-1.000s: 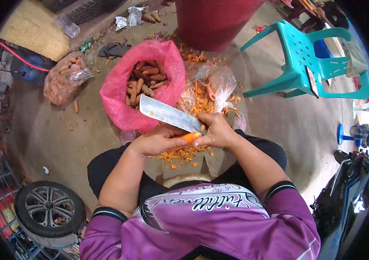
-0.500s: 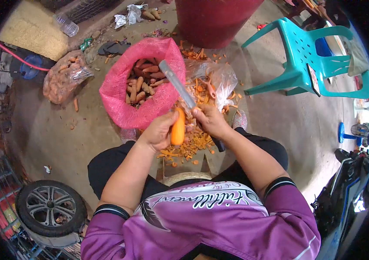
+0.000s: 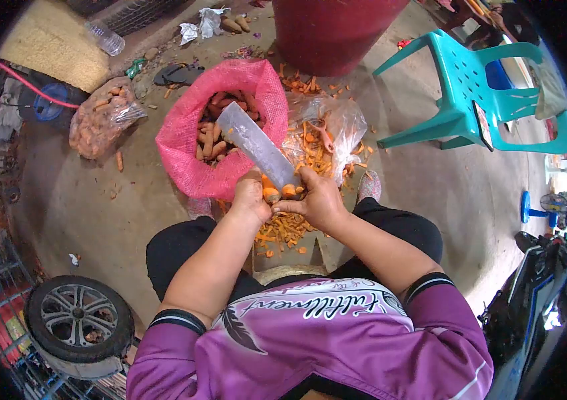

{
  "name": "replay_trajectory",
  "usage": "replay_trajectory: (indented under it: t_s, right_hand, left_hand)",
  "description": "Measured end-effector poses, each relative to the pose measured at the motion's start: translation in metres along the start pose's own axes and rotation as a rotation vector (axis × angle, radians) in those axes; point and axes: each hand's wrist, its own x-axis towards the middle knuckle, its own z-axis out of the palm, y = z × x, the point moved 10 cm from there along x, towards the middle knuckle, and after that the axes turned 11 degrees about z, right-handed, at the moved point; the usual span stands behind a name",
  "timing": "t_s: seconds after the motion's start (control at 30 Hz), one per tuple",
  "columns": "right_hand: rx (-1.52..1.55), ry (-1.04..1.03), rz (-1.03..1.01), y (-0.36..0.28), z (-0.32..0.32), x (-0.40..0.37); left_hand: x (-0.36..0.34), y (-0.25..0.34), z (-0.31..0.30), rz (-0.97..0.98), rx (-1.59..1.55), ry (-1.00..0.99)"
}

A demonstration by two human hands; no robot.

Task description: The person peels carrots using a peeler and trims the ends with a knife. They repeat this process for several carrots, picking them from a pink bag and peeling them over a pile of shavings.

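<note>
My left hand [image 3: 251, 197] is closed on a peeled orange carrot [image 3: 271, 194], whose cut end faces me. My right hand [image 3: 323, 205] is closed round the knife, its handle hidden by the hand, with a short orange piece [image 3: 289, 191] by the fingers. The broad blade of the knife [image 3: 257, 141] points up and left, over the edge of a pink sack [image 3: 183, 157] holding unpeeled carrots [image 3: 211, 139]. Orange peelings and pieces [image 3: 283, 230] lie on the floor below my hands.
A clear plastic bag [image 3: 347, 127] with peelings lies beyond my hands. A red tub [image 3: 330, 33] stands ahead, a green chair [image 3: 460, 87] to the right. At the left are a bag of carrots [image 3: 100, 123] and a wheel [image 3: 78, 319]; a motorcycle [image 3: 530, 293] stands at the right.
The knife has turned so its broad face shows, and my hands have come together. The carrot, whole before, now shows a cut end, with a separate piece beside it.
</note>
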Motion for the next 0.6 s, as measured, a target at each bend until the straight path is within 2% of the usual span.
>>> replay_trajectory:
  t_s: [0.17,0.3,0.4,0.47,0.53,0.6]
  right_hand:
    - [-0.224,0.015,0.032,0.000,0.008,-0.004]
    - [-0.315,-0.050,0.064,0.002,0.015,-0.005]
    - [-0.347,-0.123,0.041,-0.001,0.019,-0.003]
    - [-0.362,-0.197,0.025,-0.003,0.025,-0.002]
    - [-0.297,-0.163,0.028,0.000,0.025,-0.003]
    - [-0.170,-0.136,-0.028,0.002,0.028,-0.003]
  left_hand:
    - [-0.008,0.000,0.004,-0.023,0.032,0.035]
    - [-0.005,-0.006,0.000,-0.055,-0.058,0.088]
    - [-0.008,-0.005,0.004,-0.052,-0.015,0.070]
    - [0.000,-0.017,-0.006,-0.179,-0.158,-0.041]
    - [0.003,-0.018,-0.005,-0.194,-0.218,-0.110]
    - [0.004,-0.010,0.001,-0.096,-0.197,-0.136]
